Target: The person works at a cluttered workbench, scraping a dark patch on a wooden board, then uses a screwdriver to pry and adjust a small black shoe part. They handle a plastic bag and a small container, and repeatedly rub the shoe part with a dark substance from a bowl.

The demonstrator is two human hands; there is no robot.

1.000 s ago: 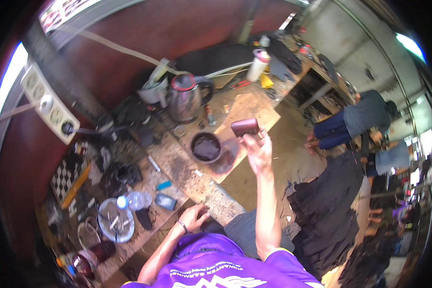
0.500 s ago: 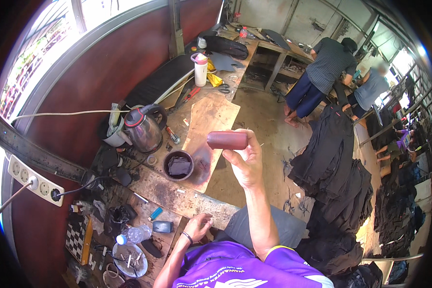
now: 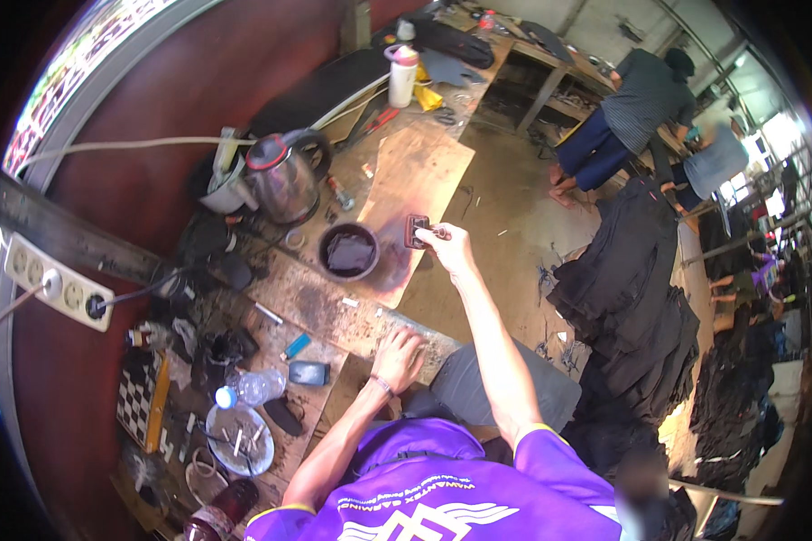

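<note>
My right hand [image 3: 449,249] reaches forward over the edge of the wooden bench, its fingers closed on a small dark red-brown block [image 3: 416,231]. The block's darker, rimmed face shows; its exact kind is unclear. Left of it stands a round dark pot [image 3: 348,252] with dark, shiny contents. Beneath the block lies a pale board [image 3: 424,171] with a dark purplish stain beside the pot. My left hand [image 3: 401,359] is at the bench's near edge, fingers stretched forward and slightly bent, holding nothing.
An electric kettle [image 3: 282,180] stands behind the pot, and a white bottle [image 3: 402,77] farther back. At left are a power strip [image 3: 59,279], a plate with cigarette ends [image 3: 240,440] and a clear bottle [image 3: 260,388]. Dark garments [image 3: 618,298] are heaped at right; two people work beyond.
My right hand has lowered the block toward the bench and turned it, so a different face shows. My left hand has moved forward to the bench edge. The view has shifted.
</note>
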